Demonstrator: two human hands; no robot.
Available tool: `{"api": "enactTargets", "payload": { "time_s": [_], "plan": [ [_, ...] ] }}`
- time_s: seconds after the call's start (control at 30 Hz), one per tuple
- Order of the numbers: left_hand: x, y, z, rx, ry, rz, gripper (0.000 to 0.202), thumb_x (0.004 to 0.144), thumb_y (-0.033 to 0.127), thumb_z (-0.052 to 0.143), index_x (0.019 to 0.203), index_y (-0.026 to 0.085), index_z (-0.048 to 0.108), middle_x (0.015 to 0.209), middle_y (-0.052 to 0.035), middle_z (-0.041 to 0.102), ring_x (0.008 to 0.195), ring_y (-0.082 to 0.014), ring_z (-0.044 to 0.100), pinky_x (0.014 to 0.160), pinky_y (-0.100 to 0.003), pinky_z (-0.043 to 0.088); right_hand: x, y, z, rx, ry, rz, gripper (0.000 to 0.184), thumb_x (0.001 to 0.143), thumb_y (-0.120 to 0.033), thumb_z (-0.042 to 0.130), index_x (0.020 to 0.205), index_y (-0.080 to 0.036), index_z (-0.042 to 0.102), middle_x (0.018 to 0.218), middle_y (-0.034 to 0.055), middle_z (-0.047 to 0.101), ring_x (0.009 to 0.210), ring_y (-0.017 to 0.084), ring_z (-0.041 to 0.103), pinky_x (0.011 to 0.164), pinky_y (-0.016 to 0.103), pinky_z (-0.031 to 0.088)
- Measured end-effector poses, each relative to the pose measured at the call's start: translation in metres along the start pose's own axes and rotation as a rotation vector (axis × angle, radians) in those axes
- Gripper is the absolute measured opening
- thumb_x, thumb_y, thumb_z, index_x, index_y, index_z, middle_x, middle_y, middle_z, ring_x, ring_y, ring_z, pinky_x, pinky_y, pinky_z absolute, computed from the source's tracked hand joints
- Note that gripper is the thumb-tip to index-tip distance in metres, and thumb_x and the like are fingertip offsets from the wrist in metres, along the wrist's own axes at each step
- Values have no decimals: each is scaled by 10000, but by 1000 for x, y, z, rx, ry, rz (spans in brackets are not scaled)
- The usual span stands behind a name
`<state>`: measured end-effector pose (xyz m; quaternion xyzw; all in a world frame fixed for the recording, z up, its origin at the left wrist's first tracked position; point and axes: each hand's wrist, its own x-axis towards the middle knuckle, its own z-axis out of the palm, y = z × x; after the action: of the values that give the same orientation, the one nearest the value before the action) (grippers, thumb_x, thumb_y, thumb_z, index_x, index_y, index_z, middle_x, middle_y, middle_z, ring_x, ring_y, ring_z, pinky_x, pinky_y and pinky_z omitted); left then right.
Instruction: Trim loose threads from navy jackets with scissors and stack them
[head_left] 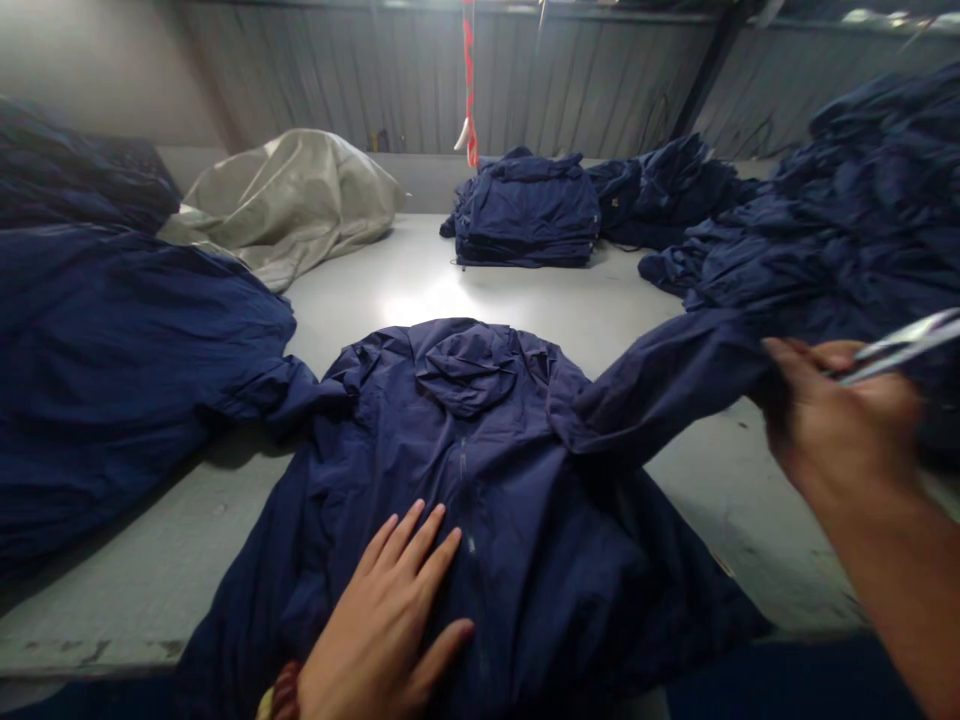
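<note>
A navy hooded jacket (480,470) lies face up on the grey table (420,290), zip down its front and hood toward the far side. My left hand (390,625) rests flat on the jacket's front beside the zip, fingers stretched out. My right hand (840,420) is at the right, closed on the end of the jacket's right sleeve (667,385), which is lifted off the table. The same hand holds a pair of metal scissors (904,345) that stick out to the right.
A neat stack of folded navy jackets (529,210) stands at the back centre. Loose navy heaps lie at the right (840,220) and the left (112,350). A beige cloth bundle (292,195) sits back left. A red cord (470,80) hangs from above.
</note>
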<state>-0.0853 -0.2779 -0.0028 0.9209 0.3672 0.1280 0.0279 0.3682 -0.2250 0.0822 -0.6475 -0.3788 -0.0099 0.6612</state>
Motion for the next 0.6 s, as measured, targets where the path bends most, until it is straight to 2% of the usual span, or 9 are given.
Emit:
{"api": "enactTargets", "payload": {
  "time_s": [0.07, 0.13, 0.23, 0.3, 0.37, 0.43, 0.53, 0.6],
  "plan": [
    [20, 11, -14, -88, 10, -7, 502, 963, 450, 652, 1420, 242, 636, 1518, -104, 606, 1440, -351, 523, 1194, -570, 434, 8, 20, 16, -89, 63, 110, 416, 785, -183, 792, 777, -270, 386, 865, 14, 581, 799, 141, 625, 820, 359, 512],
    [50, 26, -25, -216, 2, 17, 395, 955, 389, 676, 1319, 236, 696, 1396, -94, 696, 1334, -325, 612, 1178, -531, 455, 16, 37, 23, -195, 71, 167, 383, 765, -161, 800, 728, -260, 432, 812, 19, 585, 754, 139, 589, 801, 366, 474],
    [106, 45, -24, -387, -84, 86, 263, 953, 357, 697, 1182, 242, 757, 1187, -69, 776, 1133, -284, 706, 1041, -434, 546, 28, 52, 25, -279, 51, 151, 344, 829, -192, 745, 724, -269, 426, 816, 49, 614, 763, 143, 583, 793, 360, 444],
    [146, 53, -9, -426, -121, 116, 208, 954, 329, 694, 1127, 253, 782, 1117, -61, 786, 1076, -286, 720, 973, -406, 560, 34, 55, 28, -293, 32, 121, 314, 895, -195, 664, 769, -280, 390, 870, 85, 659, 794, 144, 618, 784, 342, 450],
    [182, 55, 13, -422, -117, 146, 206, 945, 299, 697, 1124, 257, 790, 1126, -66, 780, 1080, -292, 714, 936, -378, 558, 35, 52, 32, -292, -11, 77, 275, 937, -179, 599, 818, -279, 372, 969, 143, 708, 847, 156, 665, 799, 341, 466],
    [207, 53, 35, -389, -116, 160, 243, 913, 310, 734, 1141, 248, 790, 1153, -82, 766, 1090, -302, 699, 907, -365, 556, 28, 43, 34, -301, -30, 1, 242, 962, -178, 571, 858, -272, 373, 1122, 189, 721, 991, 178, 688, 906, 362, 466],
    [222, 44, 58, -360, -145, 163, 370, 843, 386, 813, 1163, 205, 779, 1179, -104, 743, 1116, -321, 662, 917, -383, 553, -2, 22, 37, -221, -118, -200, 234, 1018, -262, 536, 888, -281, 342, 1278, 158, 704, 1142, 186, 679, 1018, 370, 458],
    [222, 38, 64, -396, -152, 169, 436, 817, 415, 840, 1180, 184, 768, 1207, -103, 732, 1135, -313, 642, 962, -392, 540, -27, 14, 42, -69, -354, -264, 249, 1044, -355, 522, 899, -284, 332, 1208, 113, 736, 986, 188, 740, 918, 372, 543]
  ]
}}
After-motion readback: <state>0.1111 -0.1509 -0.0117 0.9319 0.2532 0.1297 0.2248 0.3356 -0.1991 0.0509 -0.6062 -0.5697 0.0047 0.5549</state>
